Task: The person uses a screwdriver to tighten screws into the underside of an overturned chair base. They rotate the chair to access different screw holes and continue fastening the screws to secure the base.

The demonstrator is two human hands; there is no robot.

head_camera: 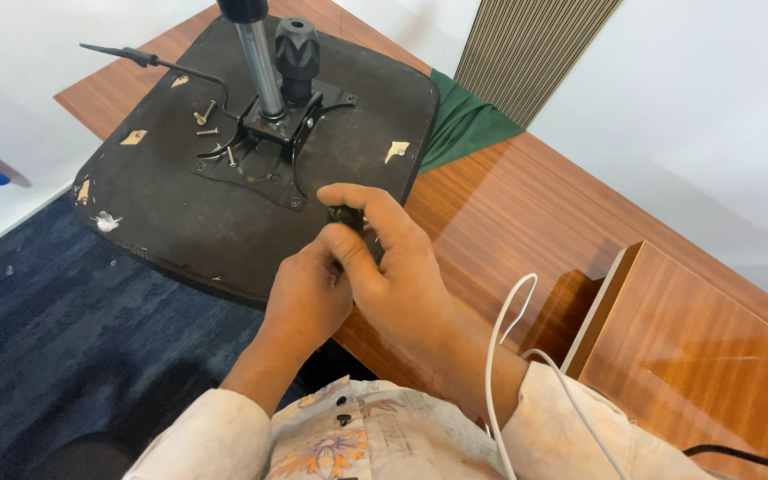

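Note:
An upturned black chair seat [171, 204] lies on a wooden table, underside up. A metal mounting plate [277, 133] with a chrome post [258, 62] and a black ribbed knob [297, 53] stands on it. Loose screws [206, 116] lie beside the plate. My right hand [393, 267] and my left hand [308, 289] meet at the seat's near edge, pinching a small black part [346, 216] between the fingers. The part is mostly hidden, so its shape is unclear.
The wooden table [526, 213] runs to the right, with a raised wooden box [704, 356] on it. A green cloth [464, 124] lies under the seat's far corner. A white cable [508, 320] hangs from my chest. Blue carpet [46, 338] lies at the left.

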